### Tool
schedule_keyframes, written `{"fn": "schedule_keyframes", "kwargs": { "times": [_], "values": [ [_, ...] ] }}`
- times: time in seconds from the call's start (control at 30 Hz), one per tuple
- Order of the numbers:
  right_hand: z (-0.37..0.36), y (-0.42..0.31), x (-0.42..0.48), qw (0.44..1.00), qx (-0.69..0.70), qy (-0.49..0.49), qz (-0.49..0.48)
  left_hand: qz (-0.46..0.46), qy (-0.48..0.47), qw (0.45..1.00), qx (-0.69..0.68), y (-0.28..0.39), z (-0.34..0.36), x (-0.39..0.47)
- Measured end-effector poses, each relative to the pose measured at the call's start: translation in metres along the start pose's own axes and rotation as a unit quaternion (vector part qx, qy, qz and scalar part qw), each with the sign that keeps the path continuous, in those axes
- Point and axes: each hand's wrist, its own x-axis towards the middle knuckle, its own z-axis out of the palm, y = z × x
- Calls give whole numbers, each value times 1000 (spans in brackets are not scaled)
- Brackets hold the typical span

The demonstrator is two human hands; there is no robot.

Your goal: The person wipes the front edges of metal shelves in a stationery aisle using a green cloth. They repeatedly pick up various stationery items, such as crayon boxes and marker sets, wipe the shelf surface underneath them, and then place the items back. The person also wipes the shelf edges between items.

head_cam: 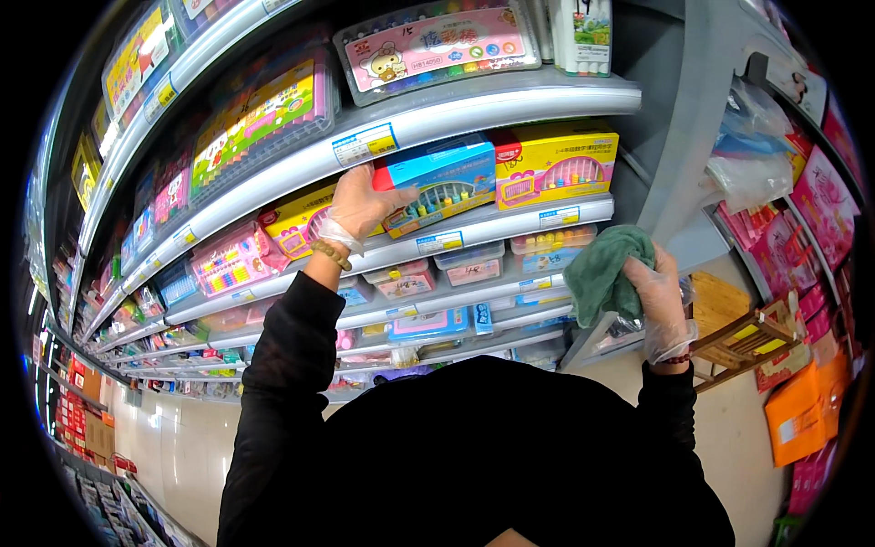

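My left hand [362,205], in a clear plastic glove, grips the left end of a blue and red cardboard box [444,181] with a counting-bead picture. That box sits tilted on a store shelf, its near edge by the shelf's front strip [478,229]. Beside it on the right stands a yellow box [557,167] with a similar picture; another yellow box [301,212] is partly hidden behind my left hand. My right hand [654,287], gloved too, holds a bunched green cloth [605,273] in front of the shelf unit's right end.
On the shelf above lie a pink-labelled plastic case [437,48] and a yellow-green case [256,123]. Lidded plastic tubs [470,263] fill the shelf below. A wooden folding stool [745,335] stands on the floor at right, near hanging orange bags [796,410] and pink packages [824,198].
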Motion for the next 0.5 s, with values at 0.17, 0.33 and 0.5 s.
{"fn": "schedule_keyframes", "kwargs": {
  "times": [0.17, 0.33, 0.5],
  "values": [
    [-3, 0, -7, 1000, -12, 16, 21, -3, -7, 1000, 20, 2, 0, 2],
    [-6, 2, -9, 1000, -4, 19, 21, -15, -53, 978, 202, 10, -6, 4],
    [-8, 2, -13, 999, -26, 24, 28, 1, -55, 955, 291, -3, -4, 10]
  ]
}}
